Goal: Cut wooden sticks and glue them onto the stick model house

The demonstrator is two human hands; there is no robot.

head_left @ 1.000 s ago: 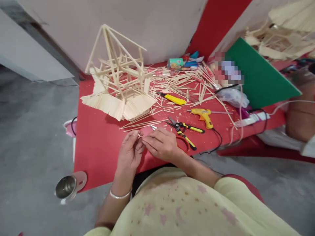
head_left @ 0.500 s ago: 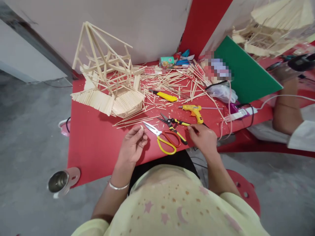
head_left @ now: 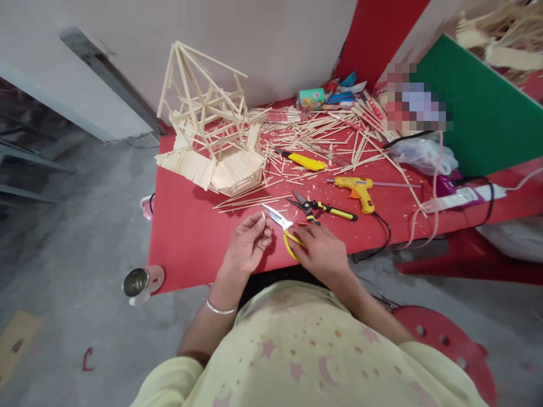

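My left hand (head_left: 249, 243) pinches a short piece of wooden stick (head_left: 263, 215) between thumb and fingertips, above the red table. Over the handles of the scissors (head_left: 280, 219) lies my right hand (head_left: 324, 251), its fingers curled on the yellow and red loops. The blades point up and left, close to my left fingertips. Just behind the right hand are pliers-like cutters (head_left: 335, 212) with black and yellow handles. A stick-built model (head_left: 237, 169) with an open roof frame stands beyond my left hand.
Loose wooden sticks (head_left: 305, 135) cover the table's back, with a yellow utility knife (head_left: 303, 160) among them. A yellow glue gun (head_left: 358, 189) lies to the right, its cord running over the front edge. A metal mug (head_left: 144, 281) sits at the left corner; a green board (head_left: 483, 107) leans at right.
My right hand has moved left from beside the cutters onto the scissors' handles. My left hand still pinches the stick piece. The view has shifted, and the other person's arm at right is gone.
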